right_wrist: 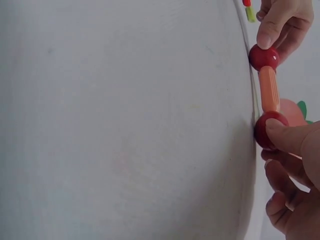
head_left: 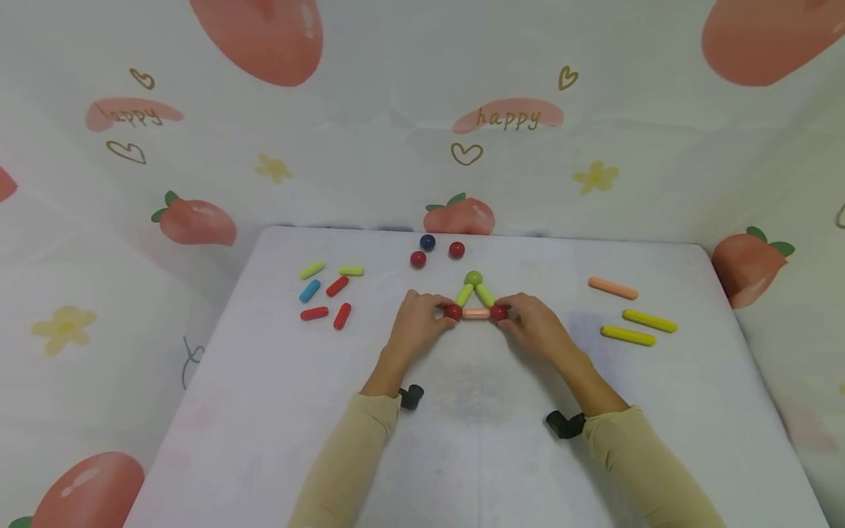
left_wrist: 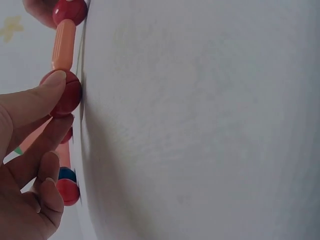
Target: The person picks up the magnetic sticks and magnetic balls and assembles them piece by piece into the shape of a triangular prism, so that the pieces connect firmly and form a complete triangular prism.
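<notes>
A small triangle of balls and rods lies on the table. Its far corner is a green ball [head_left: 473,279], joined by two yellow-green rods [head_left: 465,295] to two red balls. An orange rod [head_left: 476,314] links those red balls along the near side. My left hand [head_left: 417,320] pinches the left red ball [head_left: 453,312] between thumb and finger. On the other corner, my right hand [head_left: 533,324] pinches the right red ball [head_left: 498,313]. Both wrist views show the thumbs pressed on the balls, with the orange rod [left_wrist: 63,45] between them.
Behind the triangle sit a dark blue ball [head_left: 428,243] and two loose red balls [head_left: 418,259]. Several short rods [head_left: 337,286] in red, blue and yellow-green lie at the left. Toward the right are an orange rod [head_left: 613,288] and two longer yellow rods [head_left: 628,336].
</notes>
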`<state>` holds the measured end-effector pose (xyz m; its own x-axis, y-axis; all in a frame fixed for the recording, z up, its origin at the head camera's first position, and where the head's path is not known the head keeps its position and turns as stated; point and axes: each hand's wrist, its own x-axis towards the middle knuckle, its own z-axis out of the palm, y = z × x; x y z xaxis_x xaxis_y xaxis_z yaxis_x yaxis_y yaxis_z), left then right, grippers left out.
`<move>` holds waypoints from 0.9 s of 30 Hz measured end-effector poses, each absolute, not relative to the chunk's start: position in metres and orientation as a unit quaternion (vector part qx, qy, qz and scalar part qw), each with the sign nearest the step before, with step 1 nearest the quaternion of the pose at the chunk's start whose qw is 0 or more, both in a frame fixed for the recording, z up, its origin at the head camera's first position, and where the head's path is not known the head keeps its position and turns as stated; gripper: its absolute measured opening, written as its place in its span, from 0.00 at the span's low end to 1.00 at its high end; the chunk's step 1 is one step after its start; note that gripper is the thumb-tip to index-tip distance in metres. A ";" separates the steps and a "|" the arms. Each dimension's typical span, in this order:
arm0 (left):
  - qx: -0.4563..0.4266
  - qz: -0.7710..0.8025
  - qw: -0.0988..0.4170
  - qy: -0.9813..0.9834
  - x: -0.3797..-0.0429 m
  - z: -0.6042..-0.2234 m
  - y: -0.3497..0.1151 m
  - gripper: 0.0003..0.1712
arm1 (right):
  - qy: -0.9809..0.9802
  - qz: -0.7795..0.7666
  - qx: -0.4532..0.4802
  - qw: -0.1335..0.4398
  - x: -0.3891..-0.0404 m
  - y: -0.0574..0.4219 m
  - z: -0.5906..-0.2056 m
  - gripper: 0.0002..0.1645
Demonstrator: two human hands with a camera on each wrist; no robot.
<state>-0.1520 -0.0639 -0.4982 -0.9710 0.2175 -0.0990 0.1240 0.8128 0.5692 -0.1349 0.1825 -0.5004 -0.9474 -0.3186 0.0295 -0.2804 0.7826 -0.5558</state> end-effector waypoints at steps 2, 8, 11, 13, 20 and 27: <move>0.091 0.293 0.077 0.949 -0.152 -0.498 -0.064 0.21 | 0.943 -0.291 -0.156 0.028 -0.135 0.182 -0.501 0.23; 0.077 0.280 0.078 0.954 -0.151 -0.491 -0.081 0.29 | 0.941 -0.300 -0.155 0.027 -0.135 0.183 -0.503 0.23; 0.036 0.298 0.062 0.952 -0.150 -0.482 -0.108 0.31 | 0.940 -0.305 -0.155 0.023 -0.134 0.185 -0.505 0.23; 0.002 0.314 0.043 0.948 -0.148 -0.477 -0.131 0.30 | 0.938 -0.309 -0.155 0.020 -0.134 0.187 -0.506 0.23; -0.053 0.318 0.017 0.947 -0.139 -0.477 -0.202 0.32 | 0.936 -0.314 -0.157 0.022 -0.134 0.188 -0.508 0.23; -0.068 0.306 0.039 0.949 -0.132 -0.492 -0.219 0.31 | 0.937 -0.313 -0.156 0.025 -0.134 0.187 -0.507 0.24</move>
